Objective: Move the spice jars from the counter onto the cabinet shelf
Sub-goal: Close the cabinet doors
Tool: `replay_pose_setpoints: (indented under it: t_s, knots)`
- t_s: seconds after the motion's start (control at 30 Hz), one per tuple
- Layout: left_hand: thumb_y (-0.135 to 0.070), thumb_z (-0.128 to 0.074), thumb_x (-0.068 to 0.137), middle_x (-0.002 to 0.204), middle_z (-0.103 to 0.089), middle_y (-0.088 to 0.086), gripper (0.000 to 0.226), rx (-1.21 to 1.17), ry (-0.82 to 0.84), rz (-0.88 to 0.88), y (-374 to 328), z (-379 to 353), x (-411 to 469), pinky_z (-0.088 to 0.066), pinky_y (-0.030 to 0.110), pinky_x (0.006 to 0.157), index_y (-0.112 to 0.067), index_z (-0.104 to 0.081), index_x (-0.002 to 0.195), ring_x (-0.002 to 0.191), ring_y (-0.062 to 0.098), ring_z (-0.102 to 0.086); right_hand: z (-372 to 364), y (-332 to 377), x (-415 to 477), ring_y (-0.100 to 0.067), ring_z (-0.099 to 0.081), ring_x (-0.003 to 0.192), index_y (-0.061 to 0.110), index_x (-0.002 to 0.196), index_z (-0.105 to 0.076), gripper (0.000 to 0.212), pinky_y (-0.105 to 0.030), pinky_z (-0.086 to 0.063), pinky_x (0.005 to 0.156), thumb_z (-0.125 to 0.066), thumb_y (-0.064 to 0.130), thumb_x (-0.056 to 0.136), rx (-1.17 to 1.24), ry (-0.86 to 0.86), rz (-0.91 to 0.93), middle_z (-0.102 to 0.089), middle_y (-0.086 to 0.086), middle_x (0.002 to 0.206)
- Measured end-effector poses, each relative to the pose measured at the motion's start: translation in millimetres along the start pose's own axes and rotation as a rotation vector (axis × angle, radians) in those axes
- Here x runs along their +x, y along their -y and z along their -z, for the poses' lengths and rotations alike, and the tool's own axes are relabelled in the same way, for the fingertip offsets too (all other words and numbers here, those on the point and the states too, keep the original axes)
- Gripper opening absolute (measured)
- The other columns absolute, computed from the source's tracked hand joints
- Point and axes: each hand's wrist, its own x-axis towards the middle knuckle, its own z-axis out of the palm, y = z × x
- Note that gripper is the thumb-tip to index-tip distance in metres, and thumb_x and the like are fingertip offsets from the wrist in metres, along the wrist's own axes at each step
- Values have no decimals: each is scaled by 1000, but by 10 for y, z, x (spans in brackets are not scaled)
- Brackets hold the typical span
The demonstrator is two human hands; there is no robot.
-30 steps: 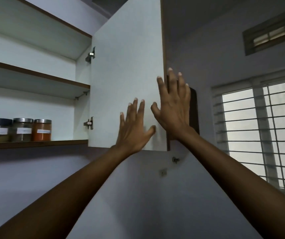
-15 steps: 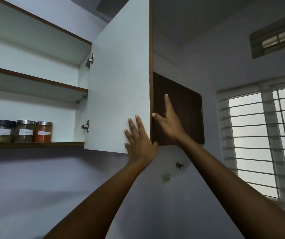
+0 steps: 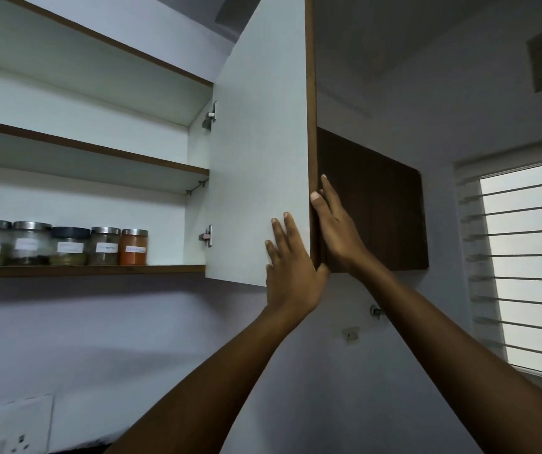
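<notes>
So the jars point(image 3: 66, 247) are all up on the bottom shelf point(image 3: 99, 271) now, five in a row, touching or nearly so, the orange one point(image 3: 134, 247) at the right end. No jar in either hand, so I'd say the moving part is done.

What changed in the last second is the door point(image 3: 256, 158). Both palms were flat on its white inner face; now only the left hand point(image 3: 291, 276) is there, fingers straight and slightly apart, pressing near the bottom corner. The right hand point(image 3: 338, 237) has slipped round to the brown outer side, fingers straight and together, thumb on the door's edge. The door shows narrower than it did, so it has swung. Looks to me like it's being steadied and swung closed.

Each jar has a white label point(image 3: 136, 249) with some writing, but it's too small and blurry to read. No brands visible. There's a brown cabinet point(image 3: 378, 208) behind the right hand.
</notes>
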Motion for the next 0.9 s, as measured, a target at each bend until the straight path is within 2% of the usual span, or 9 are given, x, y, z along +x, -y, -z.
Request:
replay_pose_setpoints:
  t_s: [0.2,0.4,0.47,0.57,0.67,0.73,0.8,0.83,0.9]
  knots:
    - [-46,-51,90,157,17,2,92,4,-1,-34,143,262,-95,-27,51,111,-23,18,147,145,32,1,-314,295,93,-17,-31,139,24,149,-17,59,-42,-28,115,-40,40,97,110,-38,67,-27,3,154]
    - [-37,-54,90,158,12,-1,90,-33,-13,-80,336,549,-155,-33,50,110,-25,16,147,146,27,-7,-557,586,254,-21,-31,137,25,150,-5,85,-33,-35,105,-61,15,87,76,-35,139,-19,0,155]
    - [-35,-54,90,159,9,-1,91,-44,-22,-100,422,650,-171,-38,49,106,-25,15,147,145,27,-15,-676,641,264,-14,-38,126,24,150,-3,88,-22,-40,95,-60,6,86,70,-34,162,-19,-2,155]
    - [-36,-54,88,159,2,-1,91,-69,-29,-133,569,806,-212,-42,49,102,-27,14,148,140,29,-29,-872,746,256,4,-45,97,25,150,-3,86,-9,-42,73,-55,0,86,104,-32,176,-21,0,153]
    - [-41,-48,81,157,-17,3,89,-80,-38,-153,735,1021,-263,-50,45,95,-31,10,148,126,28,-49,-1101,881,238,15,-46,79,25,150,-3,85,-2,-44,64,-53,-3,86,124,-33,186,-20,2,153]
    - [-43,-44,77,152,-31,3,88,-91,-35,-156,839,1192,-301,-54,42,87,-34,7,148,110,26,-60,-1258,976,212,16,-45,78,23,150,-1,85,0,-42,64,-51,-5,87,126,-26,203,-16,2,154]
    - [-41,-44,76,142,-46,3,88,-91,-34,-159,951,1371,-331,-56,40,79,-33,5,148,92,24,-66,-1428,1072,191,10,-44,94,22,149,0,86,-1,-43,71,-51,-6,86,113,-29,210,-12,0,156]
    - [-40,-43,76,134,-53,4,87,-78,-38,-160,1008,1462,-345,-57,39,76,-32,4,149,86,22,-67,-1524,1111,192,2,-42,108,23,149,0,87,-7,-43,83,-51,-6,85,103,-41,209,-11,0,156]
    - [-39,-42,76,119,-62,4,85,-33,-56,-161,1133,1634,-369,-57,36,73,-30,1,149,80,18,-65,-1730,1185,206,-18,-33,132,24,149,-1,89,-33,-37,107,-53,-5,83,83,-66,215,-12,-1,156]
